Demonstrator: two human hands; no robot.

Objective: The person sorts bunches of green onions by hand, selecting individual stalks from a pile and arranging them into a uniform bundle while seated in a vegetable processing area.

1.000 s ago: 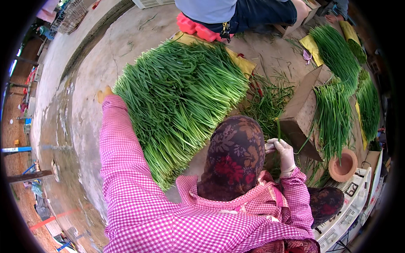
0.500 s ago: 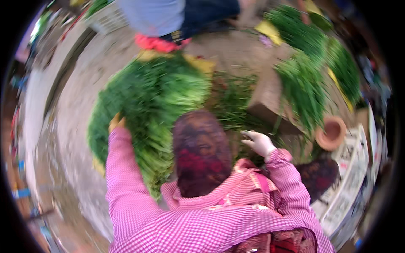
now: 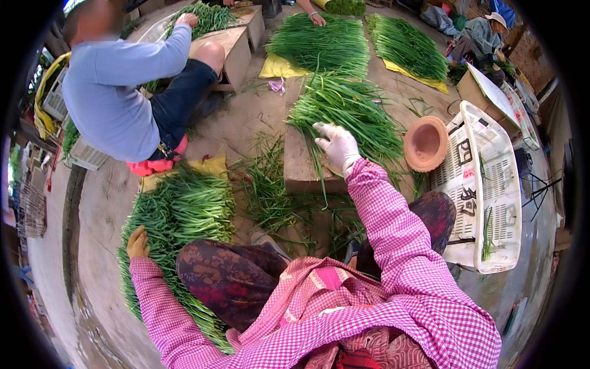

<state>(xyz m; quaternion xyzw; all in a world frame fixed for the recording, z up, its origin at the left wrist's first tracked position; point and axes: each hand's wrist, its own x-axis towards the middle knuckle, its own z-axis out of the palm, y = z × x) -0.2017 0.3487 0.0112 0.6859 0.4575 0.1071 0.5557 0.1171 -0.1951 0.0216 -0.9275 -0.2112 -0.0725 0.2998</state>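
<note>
My left hand (image 3: 137, 242), in a tan glove, rests on the outer edge of a broad heap of green chives (image 3: 184, 206) at the left. Its fingers point away from me and look stretched out. In a white glove, my right hand (image 3: 338, 146) lies over the near side of a loose bunch of chives (image 3: 350, 114), with its fingers apart. That bunch lies across a low wooden block (image 3: 299, 161) and hangs over its right side. Whether the right fingertips touch the stalks I cannot make out.
A clay pot (image 3: 426, 144) and a white plastic crate (image 3: 485, 190) stand at the right. Loose chives (image 3: 267, 184) litter the ground. Farther back lie chive piles (image 3: 409, 49) on yellow sheets. A co-worker (image 3: 117, 92) sits at the left; another person (image 3: 482, 37) is far right.
My view has swung, bringing the seated co-worker fully into sight. My right hand has moved forward from beside my knee to the bunch on the block. My left hand remains at the left heap.
</note>
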